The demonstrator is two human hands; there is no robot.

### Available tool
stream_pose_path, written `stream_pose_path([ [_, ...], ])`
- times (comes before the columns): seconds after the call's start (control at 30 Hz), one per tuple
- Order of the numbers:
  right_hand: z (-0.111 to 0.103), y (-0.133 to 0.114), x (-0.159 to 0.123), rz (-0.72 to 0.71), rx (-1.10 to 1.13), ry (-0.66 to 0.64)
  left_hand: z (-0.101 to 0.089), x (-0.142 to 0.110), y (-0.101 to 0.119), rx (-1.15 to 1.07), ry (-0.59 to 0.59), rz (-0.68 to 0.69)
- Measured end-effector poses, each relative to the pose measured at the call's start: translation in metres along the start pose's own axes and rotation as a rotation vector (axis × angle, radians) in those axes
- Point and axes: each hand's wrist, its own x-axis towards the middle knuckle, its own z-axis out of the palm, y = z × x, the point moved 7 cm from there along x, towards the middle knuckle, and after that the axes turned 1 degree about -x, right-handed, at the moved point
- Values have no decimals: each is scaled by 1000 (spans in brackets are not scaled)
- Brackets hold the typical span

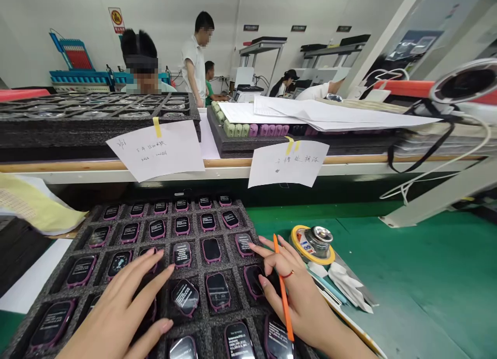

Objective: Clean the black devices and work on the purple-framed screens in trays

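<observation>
A dark foam tray [202,317] holds rows of smartwatch faces in purple cases, many with white text lit on their screens. My left hand [124,307] is spread over the tray's left and middle part, hiding some watches, with its fingertips near a lit watch [181,255]. Held between the fingers of my right hand [295,291] is a slim orange plastic stick [282,286]. My right index finger reaches to the lower edge of a watch [244,244] in the right column. The thumb lies beside a dark-screened watch [254,280].
Right of the tray are a round yellow-rimmed container [312,244], crumpled white wipes [347,285] and thin tools on the green mat [411,276]. Ahead, a shelf edge [225,167] carries foam trays, papers and handwritten notes. Co-workers are beyond. A fan [464,82] stands far right.
</observation>
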Motion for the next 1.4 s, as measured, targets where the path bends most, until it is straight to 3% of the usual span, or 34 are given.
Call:
stream_pose_path([
  [0.17, 5, -4, 3, -26, -44, -84, 7, 20, 6, 154, 33, 17],
  [0.33, 1, -6, 2, -38, -22, -6, 13, 26, 6, 170, 8, 31],
  [0.47, 3, -3, -1, -27, -9, 1, 17, 26, 8, 156, -36, 63],
  [0.67, 8, -1, 1, -25, -8, -31, 9, 23, 2, 132, -4, -59],
  [0.77, 10, -2, 3, -37, -19, -46, 12, 23, 1, 125, -47, -18],
  [0.93, 2, -5, 0, -51, -16, 84, 15, 26, 2, 158, -72, 52],
  [1.2, 4, -7, -1, -52, -4, 92, 5, 24, -6, 122, 15, -77],
  [1.4, 5, -7, 1, -42, -11, 74, 14, 24, -3, 157, -56, -3],
])
